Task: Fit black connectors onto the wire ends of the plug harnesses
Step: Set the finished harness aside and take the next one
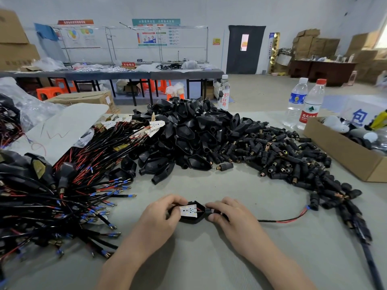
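My left hand (161, 214) grips a black plug shell (191, 219) that has a small white circuit board (188, 210) seated in it. My right hand (228, 212) pinches the shell's neck (207, 211) at its right end. A red and black wire (291, 218) runs out from under my right hand to the right and ends in a blue tip near a black connector (314, 200). A heap of empty black shells (188, 130) lies behind, with a spread of small black connectors (289, 158) to its right. Bundled harnesses (69, 185) with blue-tipped ends lie at the left.
A cardboard box (345, 151) stands at the right edge of the grey table (199, 258). Three water bottles (312, 105) stand at the far side. Clear plastic bags (25, 105) and a white sheet (69, 122) lie at the back left.
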`<state>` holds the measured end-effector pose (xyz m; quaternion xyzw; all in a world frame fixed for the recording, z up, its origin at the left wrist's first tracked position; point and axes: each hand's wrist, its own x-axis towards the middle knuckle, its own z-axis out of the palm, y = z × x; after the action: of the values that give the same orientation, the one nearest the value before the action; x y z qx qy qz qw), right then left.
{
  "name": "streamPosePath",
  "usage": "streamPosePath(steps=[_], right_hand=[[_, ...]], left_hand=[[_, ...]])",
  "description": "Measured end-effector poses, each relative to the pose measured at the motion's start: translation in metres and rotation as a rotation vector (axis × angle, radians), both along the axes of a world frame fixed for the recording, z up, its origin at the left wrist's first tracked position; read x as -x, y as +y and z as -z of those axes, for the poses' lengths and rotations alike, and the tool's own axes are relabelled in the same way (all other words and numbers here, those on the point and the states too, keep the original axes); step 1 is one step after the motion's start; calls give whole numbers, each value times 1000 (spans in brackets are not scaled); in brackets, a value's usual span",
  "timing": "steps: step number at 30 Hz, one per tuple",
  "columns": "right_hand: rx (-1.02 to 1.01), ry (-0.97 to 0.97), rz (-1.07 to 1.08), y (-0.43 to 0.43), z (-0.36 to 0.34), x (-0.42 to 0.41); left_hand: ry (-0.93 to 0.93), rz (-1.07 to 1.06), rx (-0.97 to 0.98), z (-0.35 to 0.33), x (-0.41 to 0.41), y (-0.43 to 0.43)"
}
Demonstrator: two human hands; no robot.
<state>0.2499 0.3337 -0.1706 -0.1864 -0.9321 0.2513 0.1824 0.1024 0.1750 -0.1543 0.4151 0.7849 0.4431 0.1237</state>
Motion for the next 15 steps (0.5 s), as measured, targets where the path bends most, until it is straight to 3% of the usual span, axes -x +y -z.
streamPosePath(steps=[10,15], right_hand=[[19,131,-4,-3,-1,-2],[29,144,-4,-2,-3,-5]], left_hand=[[-443,8,-176,-7,-2,3],[-453,-80,-204,-7,7,2]])
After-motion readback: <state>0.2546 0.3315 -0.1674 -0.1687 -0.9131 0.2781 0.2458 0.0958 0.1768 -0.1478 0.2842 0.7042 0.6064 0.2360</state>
